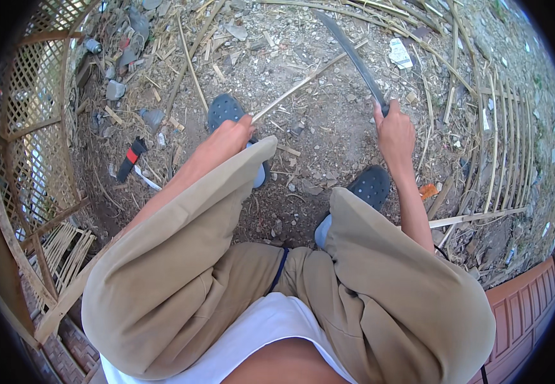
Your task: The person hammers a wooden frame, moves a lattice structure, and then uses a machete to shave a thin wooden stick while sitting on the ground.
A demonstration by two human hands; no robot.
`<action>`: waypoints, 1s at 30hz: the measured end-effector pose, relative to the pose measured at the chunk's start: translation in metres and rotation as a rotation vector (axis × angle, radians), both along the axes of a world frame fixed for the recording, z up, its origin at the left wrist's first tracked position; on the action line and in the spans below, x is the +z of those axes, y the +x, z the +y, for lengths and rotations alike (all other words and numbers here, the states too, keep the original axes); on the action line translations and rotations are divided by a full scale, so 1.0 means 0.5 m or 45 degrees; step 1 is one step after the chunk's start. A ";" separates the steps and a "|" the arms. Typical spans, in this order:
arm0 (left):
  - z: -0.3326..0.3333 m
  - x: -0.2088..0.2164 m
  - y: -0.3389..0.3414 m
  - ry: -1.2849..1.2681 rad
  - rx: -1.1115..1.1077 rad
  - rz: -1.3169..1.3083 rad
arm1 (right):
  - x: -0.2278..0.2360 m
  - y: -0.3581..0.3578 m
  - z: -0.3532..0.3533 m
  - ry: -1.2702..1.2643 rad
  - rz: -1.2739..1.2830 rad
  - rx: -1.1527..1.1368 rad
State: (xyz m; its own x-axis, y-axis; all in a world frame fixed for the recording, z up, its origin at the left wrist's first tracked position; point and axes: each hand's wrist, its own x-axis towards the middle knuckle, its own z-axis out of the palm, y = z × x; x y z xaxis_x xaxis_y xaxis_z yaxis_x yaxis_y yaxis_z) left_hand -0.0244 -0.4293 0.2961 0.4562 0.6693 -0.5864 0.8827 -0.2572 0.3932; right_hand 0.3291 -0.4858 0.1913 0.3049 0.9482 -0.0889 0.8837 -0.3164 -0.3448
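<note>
My right hand (394,131) is wrapped round the dark handle of a machete (353,54), whose long blade points away and to the left. My left hand (231,133) grips the near end of a thin pale bamboo strip (300,84) close to my left clog (224,109). The strip slants up to the right, and the blade crosses it near its far end; I cannot tell whether they touch. My right clog (371,185) rests on the ground below the right hand. My knees in tan trousers stand bent between the two arms.
Bamboo strips and chips litter the dirt ground. At the left stands a lattice panel (34,83); nearer lies a black and red object (130,159). On the right are a slatted bamboo frame (506,147), an orange scrap (428,191) and a reddish-brown panel (524,313).
</note>
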 end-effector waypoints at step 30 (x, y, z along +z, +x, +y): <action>0.016 0.052 -0.027 0.492 -0.118 0.175 | -0.013 0.006 -0.080 0.088 0.659 -0.242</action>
